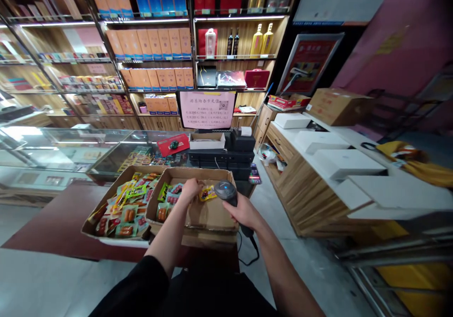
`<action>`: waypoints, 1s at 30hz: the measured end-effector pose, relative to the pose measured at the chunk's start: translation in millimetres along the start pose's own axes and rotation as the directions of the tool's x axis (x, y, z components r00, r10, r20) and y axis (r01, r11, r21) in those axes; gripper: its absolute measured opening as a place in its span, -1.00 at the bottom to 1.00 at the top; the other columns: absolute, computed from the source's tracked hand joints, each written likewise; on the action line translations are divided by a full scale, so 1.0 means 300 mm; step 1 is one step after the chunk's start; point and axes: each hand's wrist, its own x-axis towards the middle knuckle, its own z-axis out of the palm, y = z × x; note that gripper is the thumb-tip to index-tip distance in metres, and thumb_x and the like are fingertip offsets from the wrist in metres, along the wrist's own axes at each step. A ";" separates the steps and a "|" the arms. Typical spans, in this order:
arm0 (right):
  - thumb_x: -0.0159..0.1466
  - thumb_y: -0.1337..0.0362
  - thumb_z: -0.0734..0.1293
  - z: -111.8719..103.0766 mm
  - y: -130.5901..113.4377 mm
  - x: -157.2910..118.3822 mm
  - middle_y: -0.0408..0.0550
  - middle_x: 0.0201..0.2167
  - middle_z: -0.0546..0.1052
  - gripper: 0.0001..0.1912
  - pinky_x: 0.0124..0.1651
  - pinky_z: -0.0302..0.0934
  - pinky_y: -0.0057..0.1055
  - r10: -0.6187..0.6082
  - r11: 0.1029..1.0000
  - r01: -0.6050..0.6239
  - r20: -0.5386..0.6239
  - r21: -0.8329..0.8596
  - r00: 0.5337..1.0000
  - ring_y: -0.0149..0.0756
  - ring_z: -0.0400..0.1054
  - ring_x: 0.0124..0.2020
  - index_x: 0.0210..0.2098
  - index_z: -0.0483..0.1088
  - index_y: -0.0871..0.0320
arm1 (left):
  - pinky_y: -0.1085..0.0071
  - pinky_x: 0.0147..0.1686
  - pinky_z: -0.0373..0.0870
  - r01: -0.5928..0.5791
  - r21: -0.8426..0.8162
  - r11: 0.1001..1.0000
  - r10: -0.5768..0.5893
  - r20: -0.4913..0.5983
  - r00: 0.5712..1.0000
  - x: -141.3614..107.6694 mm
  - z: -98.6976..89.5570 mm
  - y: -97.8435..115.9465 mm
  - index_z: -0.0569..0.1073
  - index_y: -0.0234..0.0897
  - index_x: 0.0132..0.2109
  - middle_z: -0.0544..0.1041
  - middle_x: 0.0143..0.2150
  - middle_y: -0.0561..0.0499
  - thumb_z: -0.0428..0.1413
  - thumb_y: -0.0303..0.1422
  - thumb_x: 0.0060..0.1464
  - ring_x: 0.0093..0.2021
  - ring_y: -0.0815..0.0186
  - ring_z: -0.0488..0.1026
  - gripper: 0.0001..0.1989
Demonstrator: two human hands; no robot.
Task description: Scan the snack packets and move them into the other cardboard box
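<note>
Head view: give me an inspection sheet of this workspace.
Surface: dark red table bearing two cardboard boxes, left box and right box, side by side.
Job's things: snack packets heaped in the left box, more at the right box's left end; a yellow packet lies apart from those.
Clutter: red sheet with a dark green object on it.
Hands: right hand grips a scanner; left hand is at the yellow packet, grip unclear.
Cables: black cord looping below the scanner.
Surroundings: stocked shelves, pink sign, white boxes.
</note>
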 end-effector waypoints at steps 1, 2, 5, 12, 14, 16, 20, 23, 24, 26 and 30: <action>0.22 0.15 0.35 0.000 0.004 -0.001 -0.28 -0.67 0.40 -0.72 -0.63 0.21 -0.52 -0.003 1.000 0.003 -0.003 0.000 1.000 -0.37 0.35 -0.68 -0.13 0.34 0.14 | 0.30 -0.09 0.36 -0.005 0.024 1.000 0.005 0.015 1.000 0.000 0.021 0.007 0.58 -0.30 -0.30 0.61 -0.11 -0.36 0.29 -0.27 -0.12 -0.01 -0.06 0.54 -0.78; 0.23 0.15 0.34 0.001 0.009 -0.002 -0.27 -0.67 0.40 -0.73 -0.63 0.21 -0.53 -0.005 1.000 0.005 -0.009 0.000 1.000 -0.38 0.35 -0.68 -0.14 0.34 0.14 | 0.31 -0.09 0.36 -0.013 0.051 0.999 0.012 0.025 1.000 0.000 0.041 0.012 0.58 -0.29 -0.30 0.61 -0.09 -0.35 0.34 -0.25 -0.19 -0.01 -0.07 0.54 -0.73; 0.23 0.14 0.34 0.004 0.020 -0.005 -0.28 -0.67 0.41 -0.75 -0.63 0.20 -0.54 0.005 1.000 -0.005 -0.029 0.005 1.000 -0.39 0.34 -0.69 -0.18 0.33 0.13 | 0.33 -0.10 0.35 -0.044 0.096 0.994 0.040 0.042 0.998 0.001 0.088 0.008 0.59 -0.25 -0.29 0.61 -0.09 -0.30 0.42 -0.26 -0.37 -0.01 -0.06 0.53 -0.61; 0.21 0.15 0.36 0.017 0.023 -0.002 -0.30 -0.69 0.39 -0.76 -0.64 0.17 -0.55 0.021 0.999 -0.020 -0.050 0.033 0.999 -0.41 0.31 -0.71 -0.19 0.32 0.12 | 0.36 -0.24 0.38 0.020 -0.338 0.941 0.004 0.071 0.997 0.006 0.078 -0.034 0.55 -0.29 -0.42 0.61 -0.43 -0.11 0.43 -0.45 -0.39 -0.24 0.06 0.57 -0.72; 0.22 0.15 0.35 0.022 0.018 0.001 -0.29 -0.69 0.39 -0.77 -0.64 0.17 -0.55 0.026 0.999 -0.025 -0.062 0.023 0.998 -0.41 0.32 -0.71 -0.21 0.32 0.12 | 0.39 -0.30 0.40 0.055 -0.546 0.836 0.006 0.109 0.994 0.001 0.055 -0.034 0.53 -0.31 -0.46 0.59 -0.48 -0.06 0.43 -0.45 -0.39 -0.33 0.14 0.56 -0.74; 0.22 0.14 0.34 0.024 0.010 0.002 -0.28 -0.69 0.40 -0.79 -0.64 0.17 -0.54 0.028 1.000 -0.027 -0.084 0.011 0.996 -0.39 0.32 -0.71 -0.24 0.32 0.12 | 0.40 -0.31 0.42 0.046 -0.712 0.700 0.059 0.123 0.991 -0.005 0.028 -0.030 0.53 -0.32 -0.47 0.60 -0.47 -0.04 0.45 -0.41 -0.40 -0.38 0.22 0.54 -0.71; 0.22 0.14 0.34 0.025 -0.021 0.001 -0.22 -0.69 0.43 -0.81 -0.58 0.20 -0.50 -0.024 0.999 0.020 -0.147 -0.027 0.989 -0.34 0.37 -0.68 -0.29 0.34 0.12 | 0.39 -0.23 0.45 -0.005 -0.867 0.498 0.135 0.072 0.988 -0.010 -0.035 -0.018 0.59 -0.33 -0.37 0.64 -0.37 -0.05 0.48 -0.27 -0.46 -0.35 0.26 0.55 -0.58; 0.22 0.13 0.34 0.027 -0.050 0.001 -0.18 -0.68 0.45 -0.80 -0.52 0.25 -0.45 -0.072 0.997 0.065 -0.184 -0.046 0.980 -0.27 0.43 -0.61 -0.28 0.38 0.13 | 0.37 -0.19 0.46 -0.018 -0.900 0.435 0.161 0.058 0.985 -0.008 -0.081 -0.002 0.60 -0.33 -0.33 0.65 -0.33 -0.07 0.48 -0.23 -0.47 -0.32 0.25 0.56 -0.54; 0.22 0.12 0.34 0.029 -0.059 0.001 -0.16 -0.66 0.46 -0.78 -0.51 0.27 -0.44 -0.080 0.996 0.072 -0.193 -0.047 0.978 -0.24 0.45 -0.58 -0.25 0.40 0.13 | 0.37 -0.18 0.46 -0.024 -0.902 0.430 0.170 0.055 0.984 -0.007 -0.094 0.003 0.61 -0.33 -0.33 0.65 -0.33 -0.08 0.48 -0.24 -0.47 -0.31 0.24 0.56 -0.54; 0.21 0.12 0.35 0.032 -0.072 0.002 -0.14 -0.63 0.50 -0.73 -0.48 0.30 -0.42 -0.086 0.996 0.078 -0.208 -0.045 0.974 -0.20 0.48 -0.53 -0.18 0.43 0.14 | 0.37 -0.19 0.45 -0.040 -0.897 0.440 0.184 0.046 0.982 -0.009 -0.114 0.011 0.61 -0.34 -0.34 0.65 -0.34 -0.08 0.48 -0.25 -0.47 -0.32 0.25 0.56 -0.56; 0.19 0.11 0.37 0.041 -0.088 0.001 -0.11 -0.59 0.54 -0.70 -0.44 0.32 -0.42 -0.072 0.997 0.065 -0.223 -0.038 0.972 -0.18 0.52 -0.46 -0.15 0.46 0.14 | 0.36 -0.22 0.45 -0.055 -0.883 0.466 0.216 0.053 0.975 -0.024 -0.132 0.014 0.61 -0.36 -0.35 0.64 -0.38 -0.07 0.46 -0.25 -0.45 -0.35 0.23 0.56 -0.58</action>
